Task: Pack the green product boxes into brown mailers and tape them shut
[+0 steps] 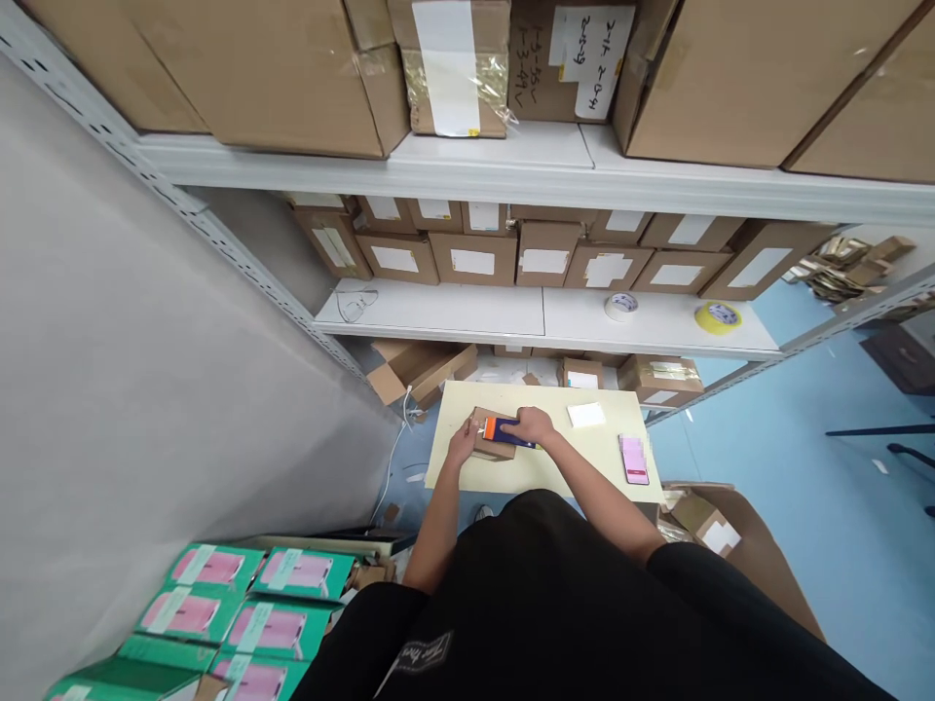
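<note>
A small brown cardboard box lies on the pale yellow tabletop in front of me. My left hand is closed at the box's left edge, gripping it. Over the box, my right hand is closed around a flat dark-blue and orange packet. The packet's orange end points left, toward my left fingers. Whether those fingers also touch the packet, I cannot tell. My right hand hides part of the packet, and the packet covers part of the box.
On the table's right side lie a white pad and a phone. Shelves ahead hold cartons, a white tape roll and a yellow one. Green boxes stand lower left; a large open carton is lower right.
</note>
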`<state>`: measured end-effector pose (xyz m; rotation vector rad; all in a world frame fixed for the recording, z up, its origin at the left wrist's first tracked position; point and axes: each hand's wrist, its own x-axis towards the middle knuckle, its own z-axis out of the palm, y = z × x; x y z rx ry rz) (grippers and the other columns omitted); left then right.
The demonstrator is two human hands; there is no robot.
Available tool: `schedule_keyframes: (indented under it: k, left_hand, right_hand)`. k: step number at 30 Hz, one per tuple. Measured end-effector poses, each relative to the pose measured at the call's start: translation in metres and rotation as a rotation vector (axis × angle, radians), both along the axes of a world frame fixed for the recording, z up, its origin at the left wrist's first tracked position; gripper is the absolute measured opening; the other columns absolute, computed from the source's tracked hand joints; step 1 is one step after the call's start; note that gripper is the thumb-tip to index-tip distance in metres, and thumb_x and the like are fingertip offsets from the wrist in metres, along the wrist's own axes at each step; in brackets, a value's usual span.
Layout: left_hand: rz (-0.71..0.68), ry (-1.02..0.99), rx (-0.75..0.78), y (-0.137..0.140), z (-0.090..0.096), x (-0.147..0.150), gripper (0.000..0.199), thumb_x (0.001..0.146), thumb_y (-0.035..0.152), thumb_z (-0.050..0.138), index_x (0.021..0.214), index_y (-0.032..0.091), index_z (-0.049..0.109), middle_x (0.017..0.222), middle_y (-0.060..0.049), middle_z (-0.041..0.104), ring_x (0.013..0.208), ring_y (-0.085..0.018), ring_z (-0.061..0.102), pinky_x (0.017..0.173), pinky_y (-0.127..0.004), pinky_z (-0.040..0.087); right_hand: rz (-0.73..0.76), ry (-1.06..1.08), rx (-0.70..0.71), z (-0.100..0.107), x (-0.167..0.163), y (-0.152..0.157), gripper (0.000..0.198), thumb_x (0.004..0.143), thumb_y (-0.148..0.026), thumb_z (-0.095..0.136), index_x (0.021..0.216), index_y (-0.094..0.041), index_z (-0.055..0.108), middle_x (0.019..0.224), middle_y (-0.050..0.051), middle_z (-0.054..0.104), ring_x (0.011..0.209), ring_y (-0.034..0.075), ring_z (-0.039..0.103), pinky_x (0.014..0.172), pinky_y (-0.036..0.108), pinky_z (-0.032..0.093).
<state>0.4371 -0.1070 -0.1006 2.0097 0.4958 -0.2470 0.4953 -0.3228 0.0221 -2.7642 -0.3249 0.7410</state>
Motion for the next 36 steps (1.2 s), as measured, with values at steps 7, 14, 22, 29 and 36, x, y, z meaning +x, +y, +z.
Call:
schedule_keyframes:
  k: [7, 14, 22, 29, 36]
  left_hand:
    - [-0.025, -0.025, 0.106, 0.005, 0.004, -0.003, 0.06, 0.104, 0.058, 0.036, 0.145, 0.022, 0.061, 0.14, -0.012, 0.068, 0.135, -0.032, 0.06, 0.111, -0.041, 0.045]
    - [-0.104, -0.071, 0.115, -0.044, -0.007, 0.01, 0.061, 0.103, 0.06, 0.027, 0.137, 0.028, 0.067, 0.13, -0.007, 0.075, 0.126, -0.029, 0.067, 0.105, -0.037, 0.051]
    - [-0.281, -0.092, -0.011, -0.146, -0.014, 0.022, 0.065, 0.095, 0.07, 0.033, 0.131, 0.03, 0.07, 0.14, -0.008, 0.069, 0.132, -0.032, 0.063, 0.109, -0.042, 0.052]
    - [-0.344, -0.069, 0.002, -0.156, -0.029, 0.036, 0.064, 0.096, 0.066, 0.031, 0.131, 0.028, 0.069, 0.138, -0.01, 0.07, 0.134, -0.03, 0.063, 0.112, -0.039, 0.049]
    - [-0.351, -0.059, -0.016, -0.146, -0.047, 0.049, 0.065, 0.094, 0.065, 0.038, 0.129, 0.022, 0.071, 0.144, -0.012, 0.065, 0.139, -0.029, 0.057, 0.118, -0.037, 0.042]
  right_hand:
    - [-0.122, -0.108, 0.161, -0.009, -0.029, -0.009, 0.037, 0.087, -0.055, 0.071, 0.106, -0.023, 0.07, 0.101, 0.008, 0.079, 0.094, 0.024, 0.073, 0.071, 0.026, 0.042]
    - [-0.255, -0.229, 0.258, -0.019, -0.041, -0.061, 0.035, 0.084, -0.056, 0.075, 0.095, -0.024, 0.068, 0.092, 0.006, 0.079, 0.091, 0.025, 0.074, 0.068, 0.026, 0.039]
    - [-0.551, -0.357, 0.154, -0.038, -0.069, -0.135, 0.032, 0.082, -0.057, 0.076, 0.08, -0.027, 0.063, 0.086, 0.007, 0.078, 0.086, 0.03, 0.076, 0.066, 0.031, 0.043]
    - [-0.703, -0.371, 0.217, -0.053, -0.092, -0.208, 0.04, 0.078, -0.052, 0.077, 0.065, -0.026, 0.049, 0.07, 0.003, 0.07, 0.072, 0.026, 0.07, 0.058, 0.029, 0.034]
    - [-0.717, -0.358, 0.232, -0.062, -0.108, -0.265, 0.044, 0.078, -0.054, 0.076, 0.067, -0.027, 0.044, 0.065, 0.0, 0.066, 0.067, 0.024, 0.065, 0.058, 0.029, 0.031]
